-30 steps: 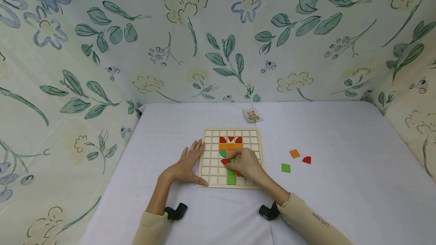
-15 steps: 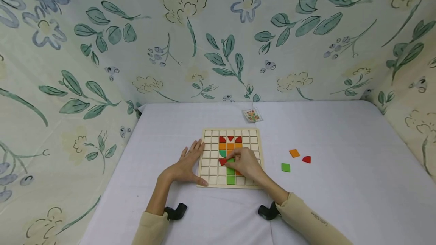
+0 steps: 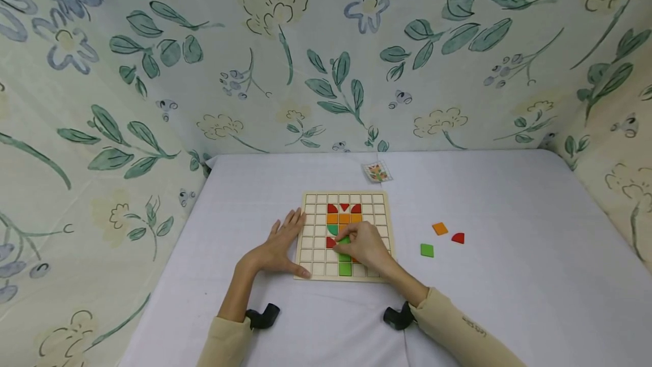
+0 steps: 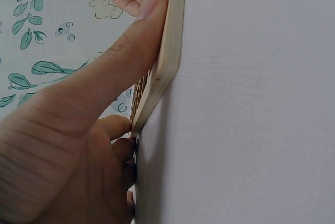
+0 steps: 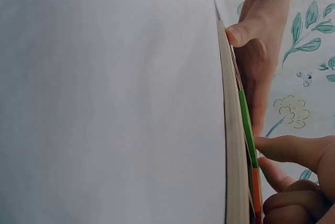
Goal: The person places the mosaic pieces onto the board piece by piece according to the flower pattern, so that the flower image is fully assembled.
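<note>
A pale wooden grid board (image 3: 318,258) lies on the table with coloured tiles in its cells. My left hand (image 3: 279,248) rests spread along its left side, the thumb on the near left corner; in the left wrist view that thumb (image 4: 128,56) lies over the board's edge. My right hand (image 3: 368,247) is over the middle of the board, thumb and index finger pinching a red tile (image 3: 330,242) at its right edge. That tile lies at a cell left of the green column (image 3: 345,269). Part of the pattern is hidden under the right hand.
On the table right of the board lie an orange tile (image 3: 440,229), a red quarter-round tile (image 3: 458,238) and a green tile (image 3: 427,250). A small picture card (image 3: 377,172) lies beyond the board. Floral cloth (image 3: 285,72) hangs behind and at the sides.
The red tile has shifted slightly left and turned, from tilted in the fingers to lined up with a cell. The right hand followed it a little left. My left hand stayed put.
</note>
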A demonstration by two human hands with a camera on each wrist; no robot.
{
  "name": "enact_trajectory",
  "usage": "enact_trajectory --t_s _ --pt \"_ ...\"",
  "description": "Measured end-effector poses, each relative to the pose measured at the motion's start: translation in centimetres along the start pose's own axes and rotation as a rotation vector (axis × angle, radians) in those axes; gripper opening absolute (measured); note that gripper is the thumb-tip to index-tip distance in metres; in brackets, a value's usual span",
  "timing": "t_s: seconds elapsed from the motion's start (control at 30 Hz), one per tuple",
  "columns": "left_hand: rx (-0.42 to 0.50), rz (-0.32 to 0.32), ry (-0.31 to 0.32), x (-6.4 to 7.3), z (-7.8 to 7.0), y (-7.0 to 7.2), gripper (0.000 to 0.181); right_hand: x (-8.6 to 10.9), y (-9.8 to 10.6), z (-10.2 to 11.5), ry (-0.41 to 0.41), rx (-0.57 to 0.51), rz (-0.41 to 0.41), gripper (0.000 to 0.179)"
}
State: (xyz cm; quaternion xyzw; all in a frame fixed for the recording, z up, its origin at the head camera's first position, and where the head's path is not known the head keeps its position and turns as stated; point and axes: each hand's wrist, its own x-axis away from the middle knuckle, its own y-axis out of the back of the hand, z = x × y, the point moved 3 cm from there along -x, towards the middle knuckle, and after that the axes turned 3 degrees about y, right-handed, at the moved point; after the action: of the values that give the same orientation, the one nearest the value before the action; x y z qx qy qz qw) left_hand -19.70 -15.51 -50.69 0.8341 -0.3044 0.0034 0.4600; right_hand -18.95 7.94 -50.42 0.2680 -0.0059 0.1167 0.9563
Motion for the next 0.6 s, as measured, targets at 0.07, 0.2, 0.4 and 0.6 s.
enact_trajectory --t_s 0.07,0.2,0.4,0.6 --pt "-0.001 0.0 0.001 0.0 0.0 0.0 0.141 0.0 0.0 0.0 0.002 -0.004 -0.008 0.012" --pt "0.003 -0.002 0.0 -0.1 0.0 0.0 0.141 0.2 0.4 -0.1 -0.006 -0.031 -0.009 0.01" --pt "-0.001 -0.003 0.003 -0.2 0.3 -0.2 0.142 1.1 2.7 -0.6 -0.036 -0.062 -0.005 0.012" --pt "0.006 -0.005 -0.001 -0.2 0.4 -0.3 0.142 2.3 6.9 -1.8 -0.062 0.026 -0.062 0.02"
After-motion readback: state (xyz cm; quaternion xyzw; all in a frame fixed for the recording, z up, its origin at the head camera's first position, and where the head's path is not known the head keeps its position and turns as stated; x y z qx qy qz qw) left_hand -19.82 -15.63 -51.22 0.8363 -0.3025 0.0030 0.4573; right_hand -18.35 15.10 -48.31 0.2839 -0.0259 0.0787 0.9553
